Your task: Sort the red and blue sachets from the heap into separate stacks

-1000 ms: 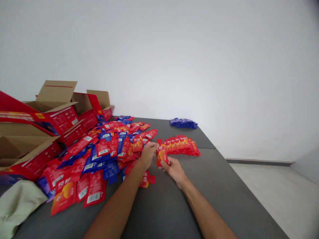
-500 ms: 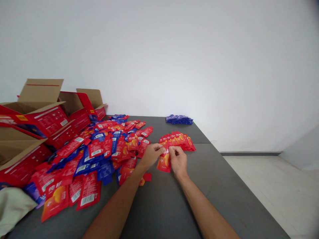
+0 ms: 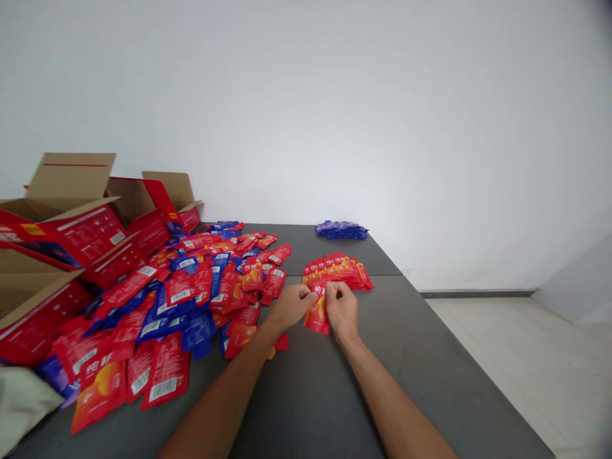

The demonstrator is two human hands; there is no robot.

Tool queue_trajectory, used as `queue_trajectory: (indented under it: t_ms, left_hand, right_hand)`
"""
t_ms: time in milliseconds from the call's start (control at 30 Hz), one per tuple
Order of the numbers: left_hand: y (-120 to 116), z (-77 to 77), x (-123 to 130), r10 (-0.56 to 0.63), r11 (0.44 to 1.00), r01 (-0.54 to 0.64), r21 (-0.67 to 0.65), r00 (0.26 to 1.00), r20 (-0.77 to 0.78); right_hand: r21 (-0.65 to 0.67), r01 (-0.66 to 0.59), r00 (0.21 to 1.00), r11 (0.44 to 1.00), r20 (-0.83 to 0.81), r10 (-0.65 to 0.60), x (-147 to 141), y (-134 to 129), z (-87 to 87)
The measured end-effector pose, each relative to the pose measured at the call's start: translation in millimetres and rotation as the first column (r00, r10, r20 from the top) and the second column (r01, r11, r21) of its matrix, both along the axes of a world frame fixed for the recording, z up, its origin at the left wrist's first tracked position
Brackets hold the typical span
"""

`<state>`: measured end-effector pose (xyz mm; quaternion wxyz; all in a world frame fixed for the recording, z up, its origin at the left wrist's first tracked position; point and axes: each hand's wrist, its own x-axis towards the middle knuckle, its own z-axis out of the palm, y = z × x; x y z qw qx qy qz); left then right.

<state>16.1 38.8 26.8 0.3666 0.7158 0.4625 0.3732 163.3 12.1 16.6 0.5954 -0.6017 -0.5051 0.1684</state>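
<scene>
Holding a red pouch (image 3: 316,317), white-lettered above, yellow-orange below

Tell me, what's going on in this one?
A person's left hand and right hand hold a red pouch by its upper part. Just beyond it lies an overlapping row of red pouches, and farther back, a stack of blue pouches. On the left, a mixed heap of pouches spreads beside open boxes.

You have one red packet (image 3: 316,317), with white writing near the top and a yellow-orange picture lower down. Its bottom end points toward you. It is just on your side of the lined-up red packets (image 3: 343,269), which overlap.
</scene>
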Motion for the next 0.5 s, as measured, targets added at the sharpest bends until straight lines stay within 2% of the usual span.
queue_trajectory:
  t_ms: [67,133,200,300,400,500]
  left_hand:
    - [3.2,-7.7,-2.6,-0.090,0.988,0.101,-0.116,0.991,0.098]
    - [5.3,-13.0,-2.6,-0.114,0.965,0.161,-0.206,0.968,0.222]
    - [6.6,-13.6,-0.2,-0.067,0.950,0.160,-0.269,0.944,0.323]
    - [12.2,-5.0,7.3,0.034,0.940,0.118,-0.319,0.901,0.433]
    - [28.2,10.6,21.2,0.130,0.941,0.051,-0.335,0.858,0.497]
    - [54.0,25.7,44.6,0.180,0.937,0.003,-0.349,0.852,0.492]
  right_hand:
    - [-0.024,-0.012,1.000,1.000,-0.026,0.011,2.8,1.7,-1.8]
    - [-0.040,-0.047,0.997,0.998,-0.056,0.045,4.1,2.7,-3.0]
    - [-0.051,-0.078,0.993,0.996,-0.090,0.073,5.7,4.0,-3.3]
    - [-0.064,-0.045,0.994,0.997,-0.098,0.039,16.3,10.1,-0.3]
    - [-0.060,0.015,1.000,0.998,0.025,-0.013,42.9,22.6,8.3]
    - [-0.082,0.071,0.963,0.994,0.266,-0.047,81.3,38.9,17.8]
